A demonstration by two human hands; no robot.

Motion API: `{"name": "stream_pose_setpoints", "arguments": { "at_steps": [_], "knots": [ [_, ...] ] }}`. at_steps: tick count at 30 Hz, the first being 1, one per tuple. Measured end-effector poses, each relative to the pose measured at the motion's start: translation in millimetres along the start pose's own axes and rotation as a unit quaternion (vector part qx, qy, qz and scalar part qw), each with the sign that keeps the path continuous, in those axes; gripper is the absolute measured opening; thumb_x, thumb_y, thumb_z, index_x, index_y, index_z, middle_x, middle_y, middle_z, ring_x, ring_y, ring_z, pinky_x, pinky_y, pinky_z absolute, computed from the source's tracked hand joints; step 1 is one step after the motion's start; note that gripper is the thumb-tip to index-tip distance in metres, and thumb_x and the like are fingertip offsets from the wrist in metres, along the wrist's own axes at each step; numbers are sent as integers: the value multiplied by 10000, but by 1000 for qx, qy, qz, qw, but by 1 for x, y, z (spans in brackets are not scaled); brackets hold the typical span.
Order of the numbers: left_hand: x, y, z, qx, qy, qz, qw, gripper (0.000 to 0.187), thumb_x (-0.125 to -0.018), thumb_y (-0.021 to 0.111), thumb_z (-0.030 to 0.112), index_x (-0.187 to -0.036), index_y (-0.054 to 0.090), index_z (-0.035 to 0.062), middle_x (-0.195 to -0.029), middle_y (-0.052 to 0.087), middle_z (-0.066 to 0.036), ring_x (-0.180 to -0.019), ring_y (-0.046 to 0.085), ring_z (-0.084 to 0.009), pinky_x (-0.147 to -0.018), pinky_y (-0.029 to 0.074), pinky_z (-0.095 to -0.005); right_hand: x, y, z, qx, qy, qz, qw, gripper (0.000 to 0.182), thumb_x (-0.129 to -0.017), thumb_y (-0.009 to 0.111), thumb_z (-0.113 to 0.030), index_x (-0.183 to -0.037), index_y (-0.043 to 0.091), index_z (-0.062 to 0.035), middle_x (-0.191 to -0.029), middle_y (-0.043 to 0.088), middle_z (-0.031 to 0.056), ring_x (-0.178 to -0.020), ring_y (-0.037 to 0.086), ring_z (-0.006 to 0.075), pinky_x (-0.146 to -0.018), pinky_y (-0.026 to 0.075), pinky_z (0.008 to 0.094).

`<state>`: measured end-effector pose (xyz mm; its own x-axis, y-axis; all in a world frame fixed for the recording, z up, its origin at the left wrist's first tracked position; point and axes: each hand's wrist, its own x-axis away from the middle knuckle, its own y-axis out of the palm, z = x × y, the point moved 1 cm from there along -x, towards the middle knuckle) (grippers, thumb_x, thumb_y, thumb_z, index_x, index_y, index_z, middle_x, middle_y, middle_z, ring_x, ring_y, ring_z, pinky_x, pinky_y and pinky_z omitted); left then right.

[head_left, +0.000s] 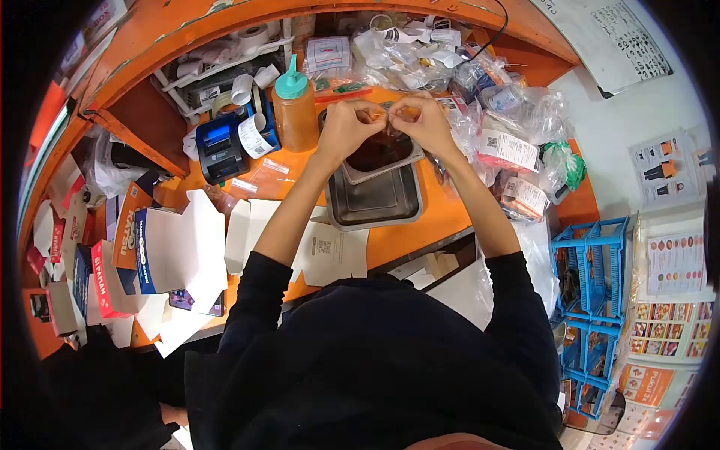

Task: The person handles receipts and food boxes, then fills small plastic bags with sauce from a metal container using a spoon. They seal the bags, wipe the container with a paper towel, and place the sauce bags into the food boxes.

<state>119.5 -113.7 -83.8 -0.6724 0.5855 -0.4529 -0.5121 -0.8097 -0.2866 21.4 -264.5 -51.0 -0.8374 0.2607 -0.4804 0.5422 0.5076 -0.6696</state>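
Observation:
Both my hands meet over a metal pan (382, 174) that holds dark reddish-brown sauce (379, 154). My left hand (347, 129) is closed, thumb and fingertips pinched together. Close beside it, my right hand (426, 127) is pinched the same way, its fingertips nearly touching the left ones. Something small, with an orange tint, shows between the fingers, but I cannot make out what it is. Under the sauce pan's near side sits a larger metal tray (375, 202). A squeeze bottle (295, 112) of orange-brown sauce with a teal cap stands left of my left hand.
A blue-and-black label printer (223, 154) stands at the left, near small clear plastic bags (262, 174). Open cardboard boxes (180, 244) crowd the left side. Plastic-wrapped packets (508, 150) pile up at the right. Blue plastic racks (592, 277) stand by the wall; a person's hand (174, 415) shows lower left.

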Motion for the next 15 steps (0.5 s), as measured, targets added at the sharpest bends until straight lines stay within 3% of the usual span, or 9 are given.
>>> {"name": "stream_pose_setpoints", "arguments": {
  "at_steps": [4,6,10,13,15],
  "knots": [
    [2,2,-1,-40,37,-5,999,263,-729,769,152,-943,729,4,-729,683,-101,-613,636,-117,-572,502,-252,-5,2,-2,54,-28,-42,997,67,-711,734,-106,-739,673,-102,-701,642,4,-894,593,216,-882,281,395],
    [2,4,0,-32,87,60,994,262,-721,778,168,-931,724,23,-815,686,-91,-625,655,-153,-576,506,-269,-8,3,-9,95,-107,-6,990,55,-739,704,-58,-735,651,-73,-712,655,56,-822,610,234,-870,293,397],
    [6,1,5,-165,74,58,982,248,-741,766,193,-933,713,46,-898,685,-70,-674,668,-190,-598,514,-305,-10,6,-15,64,-51,-35,996,66,-743,702,-26,-771,642,-29,-712,653,110,-744,627,279,-802,373,421],
    [5,1,11,-252,149,96,951,250,-775,744,258,-921,703,60,-902,686,-58,-703,667,-207,-633,515,-340,-10,9,-14,-19,10,-45,999,88,-742,706,-18,-773,629,9,-691,640,137,-687,630,322,-700,445,426],
    [2,3,14,-140,0,65,988,268,-767,747,282,-927,703,72,-903,679,-72,-802,669,-260,-738,518,-381,-18,7,-7,80,-80,-8,993,93,-757,703,-25,-745,625,25,-665,631,164,-696,640,341,-630,480,404]
  ]
}}
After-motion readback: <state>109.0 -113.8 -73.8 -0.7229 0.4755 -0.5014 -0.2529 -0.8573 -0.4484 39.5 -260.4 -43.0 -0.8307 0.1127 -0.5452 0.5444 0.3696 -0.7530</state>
